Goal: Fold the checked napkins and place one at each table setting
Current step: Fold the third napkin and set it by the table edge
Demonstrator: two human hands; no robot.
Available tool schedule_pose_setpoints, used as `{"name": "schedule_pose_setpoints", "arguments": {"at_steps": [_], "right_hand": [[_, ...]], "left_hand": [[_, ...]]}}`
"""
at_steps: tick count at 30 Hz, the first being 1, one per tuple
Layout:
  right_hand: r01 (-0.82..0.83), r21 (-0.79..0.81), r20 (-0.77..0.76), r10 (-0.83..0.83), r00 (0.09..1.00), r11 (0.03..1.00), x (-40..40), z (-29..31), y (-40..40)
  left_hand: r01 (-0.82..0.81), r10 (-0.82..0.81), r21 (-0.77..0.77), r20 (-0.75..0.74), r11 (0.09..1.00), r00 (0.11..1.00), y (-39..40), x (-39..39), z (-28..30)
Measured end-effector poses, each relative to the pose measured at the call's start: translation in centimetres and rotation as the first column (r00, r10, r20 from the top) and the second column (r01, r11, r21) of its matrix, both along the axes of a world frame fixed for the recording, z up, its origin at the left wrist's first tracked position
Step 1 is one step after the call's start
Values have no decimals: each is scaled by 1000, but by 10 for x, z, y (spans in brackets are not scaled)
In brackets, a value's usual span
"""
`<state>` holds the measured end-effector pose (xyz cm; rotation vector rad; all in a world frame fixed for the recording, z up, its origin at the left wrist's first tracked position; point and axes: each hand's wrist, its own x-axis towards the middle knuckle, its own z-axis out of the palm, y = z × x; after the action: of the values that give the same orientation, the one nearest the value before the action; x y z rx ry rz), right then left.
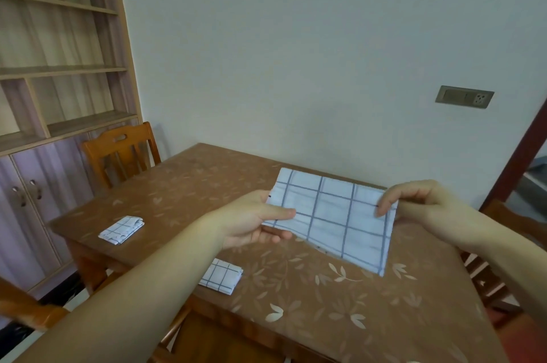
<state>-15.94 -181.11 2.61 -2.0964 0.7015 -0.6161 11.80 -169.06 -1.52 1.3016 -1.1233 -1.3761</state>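
1. I'm counting three checked napkins: one in my hands (331, 214), one folded small near the far left edge of the table (121, 229), one folded at the near edge (221, 276), partly behind my left forearm.
2. I'm seeing one brown table with a leaf pattern (325, 303), and chairs around it: one at the far left (118, 152), parts of others at the near left and right edges of the picture.
3. My left hand (251, 220) is pinching the left edge of the held napkin, thumb lying on top, fingers curled under the cloth.
4. My right hand (420, 203) is gripping the right edge, fingertips pressing on the upper face, palm turned down.
5. Both forearms are reaching forward over the table, hands well apart, the napkin stretching between them.
6. The held napkin is hanging above the tabletop, doubled over, its lower right corner drooping toward the surface; touching or not, I cannot tell.
7. One shelf unit (59, 66) is standing behind the far chair, one wall socket (464, 97) at right.
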Motion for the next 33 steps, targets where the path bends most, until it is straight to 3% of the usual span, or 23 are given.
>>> {"name": "schedule_pose_setpoints", "arguments": {"at_steps": [3,8,11,13,21,29,31,33], "right_hand": [[-104,69,-179,115,977,992,-10,2,-3],[48,-11,-245,-49,968,999,24,-8,12],[34,172,-276,15,961,985,42,-21,18],[7,239,-233,51,971,971,44,-27,20],[93,-51,-33,-94,995,994,52,-26,35],[199,-245,112,-176,978,949,62,-26,38],[252,-260,166,-214,963,932,62,-26,37],[335,-252,246,-275,930,908,64,-25,34]], "left_hand": [[89,-77,-39,253,995,965,2,-1,3],[267,-219,-16,525,964,823,-3,-20,15],[334,-272,5,592,942,759,-3,-28,17],[359,-296,17,599,933,743,-2,-28,15],[264,-185,-45,601,963,777,-2,-17,1],[304,-201,-108,540,946,817,-1,-8,0],[249,-147,-178,447,952,882,-3,-7,-3],[64,-7,-258,219,964,976,-3,-11,-7]]}}
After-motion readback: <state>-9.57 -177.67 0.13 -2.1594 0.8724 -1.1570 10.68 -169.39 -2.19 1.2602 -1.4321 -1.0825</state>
